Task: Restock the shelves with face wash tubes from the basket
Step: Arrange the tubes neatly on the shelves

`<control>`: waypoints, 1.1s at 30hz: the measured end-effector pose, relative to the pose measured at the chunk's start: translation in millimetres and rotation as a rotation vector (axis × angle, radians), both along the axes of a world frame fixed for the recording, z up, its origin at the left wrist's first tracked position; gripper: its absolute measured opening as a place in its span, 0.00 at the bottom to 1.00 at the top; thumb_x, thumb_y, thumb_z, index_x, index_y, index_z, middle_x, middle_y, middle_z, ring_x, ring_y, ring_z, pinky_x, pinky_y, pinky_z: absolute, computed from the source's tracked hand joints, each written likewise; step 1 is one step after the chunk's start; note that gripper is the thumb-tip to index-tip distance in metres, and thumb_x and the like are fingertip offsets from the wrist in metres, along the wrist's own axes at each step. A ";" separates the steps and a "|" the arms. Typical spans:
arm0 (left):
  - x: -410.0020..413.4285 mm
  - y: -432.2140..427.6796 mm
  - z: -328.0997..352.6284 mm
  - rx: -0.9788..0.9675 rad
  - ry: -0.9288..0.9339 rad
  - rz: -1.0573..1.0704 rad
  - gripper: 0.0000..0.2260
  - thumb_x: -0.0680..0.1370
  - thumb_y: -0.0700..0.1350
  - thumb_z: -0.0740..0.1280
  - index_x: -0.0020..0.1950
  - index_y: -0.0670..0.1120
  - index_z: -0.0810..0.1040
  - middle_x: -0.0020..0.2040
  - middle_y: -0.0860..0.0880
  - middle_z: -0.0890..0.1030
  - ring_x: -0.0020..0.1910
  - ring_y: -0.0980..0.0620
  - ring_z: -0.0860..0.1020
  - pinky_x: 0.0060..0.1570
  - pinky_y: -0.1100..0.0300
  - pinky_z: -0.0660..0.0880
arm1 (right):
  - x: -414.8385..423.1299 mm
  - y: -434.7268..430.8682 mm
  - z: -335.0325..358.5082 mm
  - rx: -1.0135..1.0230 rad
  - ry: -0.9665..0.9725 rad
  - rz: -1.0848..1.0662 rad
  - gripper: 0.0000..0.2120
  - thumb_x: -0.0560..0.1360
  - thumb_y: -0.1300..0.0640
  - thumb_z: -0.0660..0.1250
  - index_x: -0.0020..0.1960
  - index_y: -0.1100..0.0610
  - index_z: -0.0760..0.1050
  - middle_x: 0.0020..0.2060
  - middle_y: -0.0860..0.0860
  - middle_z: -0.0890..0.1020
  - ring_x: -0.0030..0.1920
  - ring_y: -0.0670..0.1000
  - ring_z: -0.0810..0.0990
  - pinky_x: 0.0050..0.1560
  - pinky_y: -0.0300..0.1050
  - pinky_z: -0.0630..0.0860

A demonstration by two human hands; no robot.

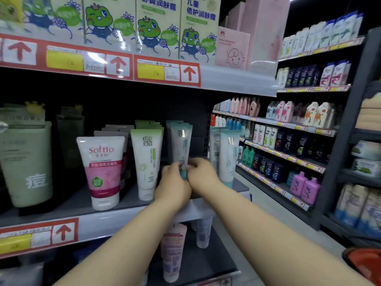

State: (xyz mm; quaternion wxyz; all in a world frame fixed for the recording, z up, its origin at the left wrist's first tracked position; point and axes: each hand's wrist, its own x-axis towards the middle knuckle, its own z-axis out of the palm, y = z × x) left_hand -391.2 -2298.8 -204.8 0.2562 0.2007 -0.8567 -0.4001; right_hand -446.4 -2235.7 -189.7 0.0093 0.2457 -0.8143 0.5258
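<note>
A pale teal face wash tube (181, 143) stands upright, cap down, on the middle shelf (115, 215), in front of a row of like tubes. My left hand (173, 184) and my right hand (201, 172) meet at its lower end, fingers curled round the teal cap. Two more teal tubes (225, 155) stand to the right at the shelf's end. The red basket (365, 265) shows only as a corner at the bottom right.
Left of the tube stand a green-white tube (147, 162), a pink Softto tube (103, 170) and a large green tube (26, 164). Frog-print boxes (158, 25) fill the shelf above. Pink tubes (173, 250) stand on the lower shelf. Shampoo shelves (288, 149) line the aisle at right.
</note>
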 end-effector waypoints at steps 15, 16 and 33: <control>31.9 18.6 -5.6 -0.275 0.132 -0.153 0.21 0.75 0.33 0.56 0.65 0.48 0.72 0.66 0.52 0.72 0.64 0.55 0.71 0.62 0.65 0.66 | -2.8 63.6 -4.1 0.051 0.135 -0.455 0.25 0.70 0.52 0.72 0.61 0.58 0.66 0.58 0.56 0.76 0.57 0.59 0.76 0.54 0.53 0.76; 33.9 17.7 -7.0 -0.279 0.147 -0.151 0.21 0.75 0.32 0.56 0.64 0.47 0.73 0.64 0.51 0.73 0.60 0.55 0.73 0.61 0.65 0.67 | -0.9 62.6 -4.2 0.077 0.137 -0.464 0.22 0.69 0.51 0.72 0.58 0.58 0.68 0.55 0.55 0.77 0.55 0.59 0.77 0.52 0.52 0.76; 24.3 2.8 -7.1 -0.017 0.287 -0.048 0.22 0.81 0.38 0.52 0.76 0.45 0.58 0.75 0.49 0.61 0.74 0.55 0.58 0.69 0.67 0.51 | 10.9 -18.3 -10.3 0.053 0.182 -0.179 0.10 0.75 0.56 0.65 0.52 0.62 0.71 0.51 0.59 0.79 0.52 0.60 0.79 0.52 0.55 0.76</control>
